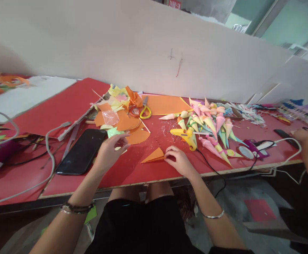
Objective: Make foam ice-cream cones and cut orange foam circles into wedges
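My right hand [179, 161] pinches the wide end of a folded orange paper cone [154, 155], whose point faces left on the red tabletop. Left of the cone, my left hand [112, 151] hovers with curved, parted fingers and nothing visible in them. Close to those fingers lie a pale green piece [114, 132] and cut orange paper sheets [128, 121]. A yellow glue gun [185, 137] rests beyond my right hand, its black cord running over the table edge.
A heap of pastel paper cones [209, 120] lies behind the glue gun. Yellow-handled scissors [145, 110] rest on orange paper. At left are a black phone [82, 151] and a white cable [50, 151]. Another person's hand [306, 139] is at far right.
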### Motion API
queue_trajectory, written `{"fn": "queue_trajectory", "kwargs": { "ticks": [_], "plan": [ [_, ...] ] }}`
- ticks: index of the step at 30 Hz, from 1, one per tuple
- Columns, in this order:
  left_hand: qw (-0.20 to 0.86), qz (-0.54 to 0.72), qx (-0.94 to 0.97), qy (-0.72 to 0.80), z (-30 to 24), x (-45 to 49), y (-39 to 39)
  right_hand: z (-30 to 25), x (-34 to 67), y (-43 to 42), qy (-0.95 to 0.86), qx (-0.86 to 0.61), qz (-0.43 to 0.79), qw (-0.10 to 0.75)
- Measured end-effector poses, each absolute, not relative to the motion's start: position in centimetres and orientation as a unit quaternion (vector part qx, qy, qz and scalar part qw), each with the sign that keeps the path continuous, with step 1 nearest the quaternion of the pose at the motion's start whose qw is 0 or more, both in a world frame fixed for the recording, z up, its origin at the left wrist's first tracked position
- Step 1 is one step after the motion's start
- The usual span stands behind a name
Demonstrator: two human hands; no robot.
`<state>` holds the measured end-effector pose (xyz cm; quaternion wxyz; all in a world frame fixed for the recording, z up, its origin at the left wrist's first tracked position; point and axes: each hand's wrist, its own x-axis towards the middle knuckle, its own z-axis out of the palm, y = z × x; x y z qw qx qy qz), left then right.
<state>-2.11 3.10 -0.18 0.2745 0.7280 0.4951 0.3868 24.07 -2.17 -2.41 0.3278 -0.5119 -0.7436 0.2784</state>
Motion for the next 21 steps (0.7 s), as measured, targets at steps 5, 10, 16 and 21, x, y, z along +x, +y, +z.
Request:
{"fn": "queue_trajectory", "kwargs": {
  "ticks": [5,10,16,21],
  "plan": [
    [0.268,0.313,0.761,0.5,-0.2,-1.7,2.0,-2.7,23.9,-2.4,-0.74,-0.518,0.267,0.337],
    [0.264,0.211,0.859,0.384,0.2,-0.4,2.7,-2.8,23.9,-2.4,-0.744,-0.519,0.264,0.328],
    [0.253,0.097,0.917,0.293,-0.1,1.4,4.9,-2.5,23.8,-2.3,-0.752,-0.522,0.251,0.314],
    [0.27,0.074,0.919,0.277,-0.1,2.0,5.8,-2.8,22.8,-2.3,-0.714,-0.567,0.234,0.338]
  ]
}}
